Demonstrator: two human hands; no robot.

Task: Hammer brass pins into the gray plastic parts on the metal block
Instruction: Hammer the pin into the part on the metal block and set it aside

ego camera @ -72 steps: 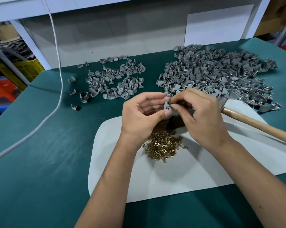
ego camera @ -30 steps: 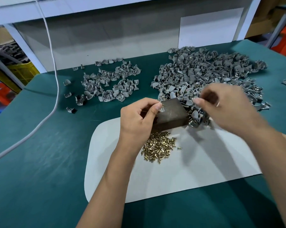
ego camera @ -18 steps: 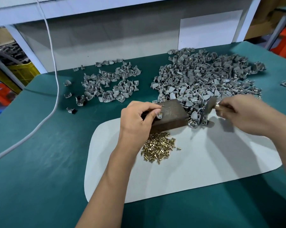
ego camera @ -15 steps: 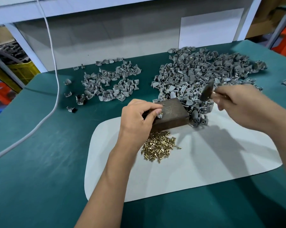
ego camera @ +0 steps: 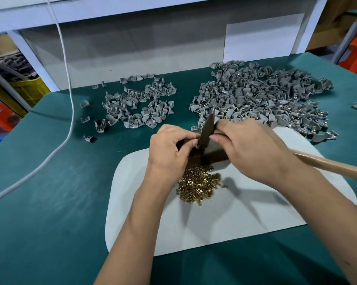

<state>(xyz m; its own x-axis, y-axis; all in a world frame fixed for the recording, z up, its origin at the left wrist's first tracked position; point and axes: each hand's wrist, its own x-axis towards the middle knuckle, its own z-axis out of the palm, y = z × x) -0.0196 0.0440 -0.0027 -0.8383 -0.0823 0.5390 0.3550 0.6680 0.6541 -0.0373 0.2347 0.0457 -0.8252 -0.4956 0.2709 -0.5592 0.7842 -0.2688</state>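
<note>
A person's hands work at a green surface (ego camera: pixel 50 202), mid-strike on one small part. The left hand (ego camera: pixel 169 149) pinches a gray part against the metal block (ego camera: pixel 206 158), its fingertips closed on it at the block's left top edge; the part itself is almost wholly hidden by the fingers and the hammer. The right hand (ego camera: pixel 249 147) is wrapped tight around the hammer (ego camera: pixel 207 129) close to the head, the wooden handle running out to the right edge of the frame. The dark head stands nearly upright, its lower end on or just above the spot the left fingers hold; whether it is touching cannot be told.

The block sits at the far edge of a white mat (ego camera: pixel 235 223). Just near of it lies a heap of brass pins (ego camera: pixel 198 187), loose and waiting.

Two piles of gray parts lie farther back: a large pile (ego camera: pixel 266 99) to the right, touching the mat's far corner, and a small pile (ego camera: pixel 138 105) to the left with a few strays around it. Which pile is finished stock cannot be read for certain, though brass glints show here and there in the large pile. Judging by the pins left and the number of parts, the job looks well under way with plenty still to do.
</note>
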